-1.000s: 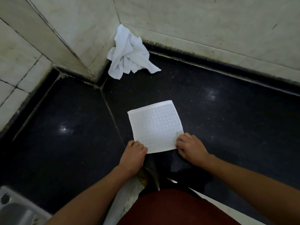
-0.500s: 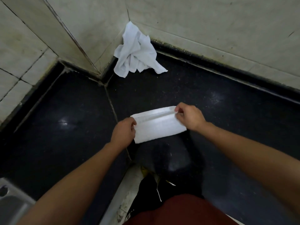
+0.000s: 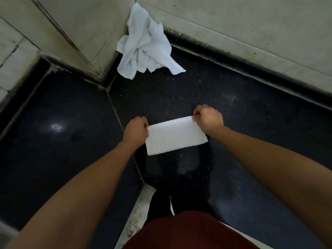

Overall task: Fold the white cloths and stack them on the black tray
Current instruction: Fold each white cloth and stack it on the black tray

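While left hand [image 3: 135,131] and right hand [image 3: 208,118] pinch the folded cloth's [image 3: 175,136] far corners, crumpled cloths [image 3: 145,49] sit in the wall corner.

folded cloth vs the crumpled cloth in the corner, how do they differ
The folded cloth is a flat, neat rectangle; the crumpled cloth is a bunched heap. The folded cloth is pinched at its far corners by the left hand and right hand; the crumpled cloth leans untouched against the wall. Both are white.
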A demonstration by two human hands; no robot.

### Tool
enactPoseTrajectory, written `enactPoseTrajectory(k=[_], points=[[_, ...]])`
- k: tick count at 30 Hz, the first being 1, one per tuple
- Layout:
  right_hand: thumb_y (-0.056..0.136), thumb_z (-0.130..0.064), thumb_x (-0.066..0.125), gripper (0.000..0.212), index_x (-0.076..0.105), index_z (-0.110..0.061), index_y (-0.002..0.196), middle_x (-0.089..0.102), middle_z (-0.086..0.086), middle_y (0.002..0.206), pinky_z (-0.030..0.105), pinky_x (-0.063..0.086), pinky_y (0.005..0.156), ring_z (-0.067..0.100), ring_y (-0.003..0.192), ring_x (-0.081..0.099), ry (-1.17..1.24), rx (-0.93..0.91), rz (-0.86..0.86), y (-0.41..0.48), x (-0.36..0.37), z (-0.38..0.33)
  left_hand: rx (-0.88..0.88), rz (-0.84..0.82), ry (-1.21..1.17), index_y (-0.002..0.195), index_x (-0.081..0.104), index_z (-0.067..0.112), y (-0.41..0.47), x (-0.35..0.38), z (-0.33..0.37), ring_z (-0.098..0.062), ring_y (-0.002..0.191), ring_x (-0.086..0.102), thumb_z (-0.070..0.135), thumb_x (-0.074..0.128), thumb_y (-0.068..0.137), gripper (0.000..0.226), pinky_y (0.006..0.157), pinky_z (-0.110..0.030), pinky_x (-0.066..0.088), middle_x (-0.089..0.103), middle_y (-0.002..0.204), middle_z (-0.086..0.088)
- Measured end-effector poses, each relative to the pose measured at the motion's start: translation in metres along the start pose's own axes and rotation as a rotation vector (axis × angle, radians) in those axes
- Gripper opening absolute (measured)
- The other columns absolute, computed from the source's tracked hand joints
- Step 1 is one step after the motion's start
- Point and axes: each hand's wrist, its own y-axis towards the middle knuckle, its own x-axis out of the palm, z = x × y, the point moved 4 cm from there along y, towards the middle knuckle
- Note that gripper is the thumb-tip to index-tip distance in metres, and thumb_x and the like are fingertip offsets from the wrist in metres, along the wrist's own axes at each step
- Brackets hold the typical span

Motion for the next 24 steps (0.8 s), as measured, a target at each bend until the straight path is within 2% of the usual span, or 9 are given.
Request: enactPoseTrajectory(k=[4, 6, 8, 10, 12, 17, 19, 22, 24], points=[[0.093, -0.034, 0.055, 0.026, 0.059, -0.019, 0.114, 0.051, 0.003, 0.114, 0.039, 0.048, 0.079, 0.021, 0.109, 0.048, -0.015, -0.060, 0.116, -0.017, -0.002, 0.001, 0.053, 0.075, 0.075, 0.089, 0.061, 0.006, -0.010, 0.000, 0.002, -0.024, 0.084, 0.053, 0.003, 0.053, 0.086, 0.009, 0.064, -0.033, 0.040, 0.053, 0.096, -0.009], [0.092, -0.030, 0.058, 0.018, 0.062, -0.019, 0.106, 0.057, 0.000, 0.104, 0.037, 0.051, 0.075, 0.018, 0.097, 0.055, 0.073, -0.132, 0.149, -0.034, -0.002, -0.007, 0.163, 0.091, 0.088, 0.090, 0.062, 0.006, -0.024, 0.001, 0.010, -0.023, 0.085, 0.052, 0.004, 0.055, 0.086, 0.008, 0.063, -0.032, 0.039, 0.054, 0.095, -0.008], [0.090, -0.027, 0.060, 0.013, 0.066, -0.019, 0.097, 0.062, -0.006, 0.088, 0.037, 0.054, 0.071, 0.016, 0.080, 0.060, 0.183, -0.174, 0.052, -0.055, 0.008, -0.016, 0.275, 0.017, 0.105, 0.090, 0.063, 0.008, -0.044, 0.010, 0.019, -0.024, 0.084, 0.055, 0.007, 0.055, 0.087, 0.009, 0.064, -0.033, 0.044, 0.058, 0.093, -0.007], [0.089, -0.028, 0.063, 0.012, 0.068, -0.020, 0.095, 0.065, -0.008, 0.083, 0.035, 0.054, 0.071, 0.014, 0.076, 0.062, 0.234, -0.118, -0.086, -0.072, 0.022, -0.015, 0.323, -0.105, 0.155, 0.091, 0.062, 0.010, -0.063, 0.022, 0.023, -0.025, 0.083, 0.058, 0.012, 0.050, 0.091, 0.012, 0.068, -0.037, 0.048, 0.060, 0.092, -0.006], [0.088, -0.030, 0.064, 0.012, 0.068, -0.020, 0.093, 0.069, -0.005, 0.087, 0.033, 0.053, 0.071, 0.016, 0.079, 0.064, 0.225, -0.018, -0.119, -0.079, 0.030, 0.000, 0.291, -0.194, 0.208, 0.091, 0.059, 0.010, -0.075, 0.031, 0.017, -0.024, 0.084, 0.058, 0.017, 0.046, 0.094, 0.015, 0.070, -0.037, 0.048, 0.060, 0.093, -0.005], [0.088, -0.034, 0.064, 0.014, 0.067, -0.020, 0.087, 0.069, -0.001, 0.087, 0.030, 0.048, 0.067, 0.017, 0.078, 0.062, 0.170, 0.169, -0.080, -0.070, 0.022, 0.023, 0.237, -0.180, 0.156, 0.089, 0.057, 0.011, -0.076, 0.033, 0.001, -0.022, 0.084, 0.057, 0.022, 0.050, 0.094, 0.014, 0.070, -0.037, 0.047, 0.058, 0.092, -0.004], [0.088, -0.036, 0.062, 0.017, 0.065, -0.020, 0.092, 0.067, 0.000, 0.093, 0.033, 0.051, 0.071, 0.020, 0.083, 0.063, 0.127, 0.187, -0.061, -0.065, 0.018, 0.019, 0.253, -0.168, 0.150, 0.089, 0.058, 0.011, -0.077, 0.034, 0.001, -0.023, 0.085, 0.057, 0.021, 0.052, 0.093, 0.013, 0.069, -0.036, 0.046, 0.058, 0.093, -0.004], [0.088, -0.042, 0.061, 0.034, 0.059, -0.017, 0.112, 0.059, 0.004, 0.111, 0.036, 0.050, 0.076, 0.024, 0.093, 0.061, 0.111, 0.230, 0.034, -0.056, 0.010, 0.010, 0.310, -0.063, 0.183, 0.090, 0.064, 0.009, -0.076, 0.030, 0.000, -0.023, 0.088, 0.055, 0.018, 0.059, 0.090, 0.010, 0.066, -0.036, 0.047, 0.057, 0.095, -0.005], [0.087, -0.043, 0.063, 0.044, 0.055, -0.016, 0.120, 0.058, 0.007, 0.115, 0.038, 0.049, 0.078, 0.027, 0.099, 0.061, 0.079, 0.291, 0.023, -0.050, 0.008, 0.003, 0.344, 0.020, 0.244, 0.098, 0.069, 0.010, -0.073, 0.025, -0.003, -0.026, 0.096, 0.056, 0.018, 0.067, 0.084, 0.017, 0.070, -0.037, 0.051, 0.059, 0.106, -0.006]])
